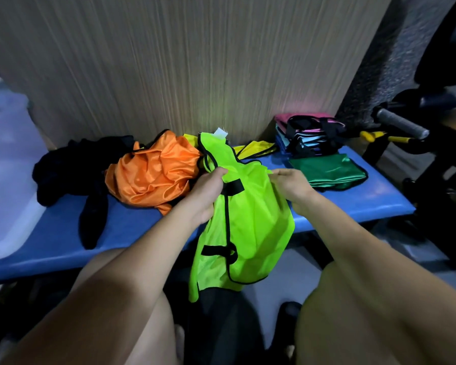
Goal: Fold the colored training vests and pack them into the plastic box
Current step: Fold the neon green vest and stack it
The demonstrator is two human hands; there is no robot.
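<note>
Both of your hands meet on the lime-green vest (248,222): your left hand (208,196) grips its left edge, fingers curled round the fabric just beside the upper black strap, while your right hand (291,184) pinches the cloth at its upper right, near the armhole. Held this way, the vest runs long from far to near. Its collar and white tag lie on the desk (353,204) toward the wall, and its hem hangs off the near edge, down between your knees. That far-to-near axis is what the coming fold appears to turn on: with a hand on each side at about the same height, neither is closer to the work, and the hanging half looks as though it must first come up onto the desk.

Left of the vest sit a crumpled orange vest (153,172) and, farther left, a black vest (71,167), both unfolded. A yellow vest (256,150) peeks out behind the green one. On the right, a folded dark green vest (329,169) lies flat, with a stack of folded vests (308,138) behind it against the wall. The plastic box (8,167) stands at the far left of the desk, well apart from both hands, so packing seems some steps off.
</note>
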